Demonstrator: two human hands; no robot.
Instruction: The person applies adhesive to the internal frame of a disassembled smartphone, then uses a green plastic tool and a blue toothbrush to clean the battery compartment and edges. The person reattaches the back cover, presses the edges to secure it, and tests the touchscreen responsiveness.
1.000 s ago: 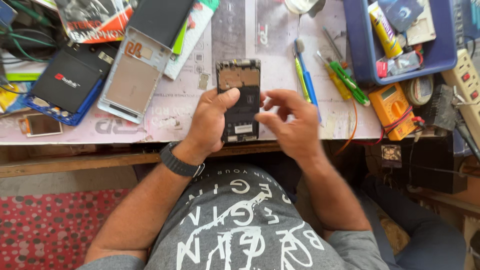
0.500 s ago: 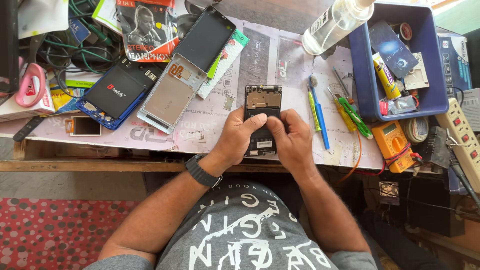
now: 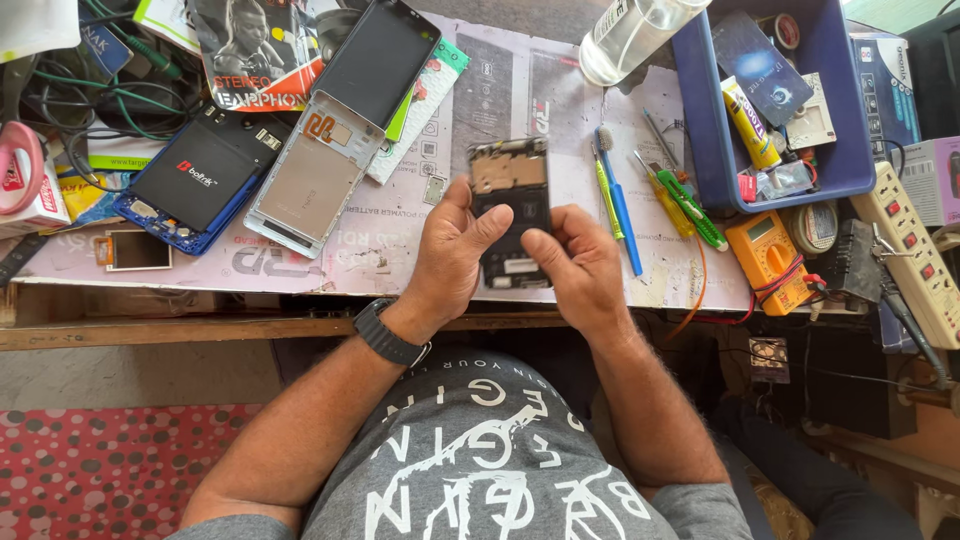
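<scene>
We look down past our grey printed shirt to our two hands at the near edge of the surface, both closed round an opened phone body [image 3: 510, 210] whose back is off, so its boards and metal shields show. Our left hand [image 3: 452, 258], with a dark watch [image 3: 388, 333] on the wrist, grips the left side, thumb laid across the lower half; our right hand [image 3: 578, 265] pinches the lower right edge between thumb and curled fingers. Half a second ago the phone lay lower, mostly hidden beneath both hands; now its upper half stands clear above the fingers, and the grip has shifted down to the bottom end, so we judge the work has turned to the exposed top section. Just at 3 o'clock of the phone lie a blue-handled brush [image 3: 618, 205] and a green and yellow screwdriver [image 3: 690, 205], apart from our fingers. At 10 o'clock a silver back cover [image 3: 312, 185] lies face up, and beyond it, towards 9 o'clock, a blue phone frame holding a black battery [image 3: 205, 180]. Farther at 3 o'clock sits an orange multimeter [image 3: 768, 250], and past it a white power strip [image 3: 915, 265]. At 1 o'clock, far back, a blue plastic bin [image 3: 700, 110] holds tubes and small parts, with a clear plastic bottle [image 3: 635, 35] lying beside it at 12 o'clock. A dark screen panel [image 3: 378, 62] rests at 11 o'clock.
</scene>
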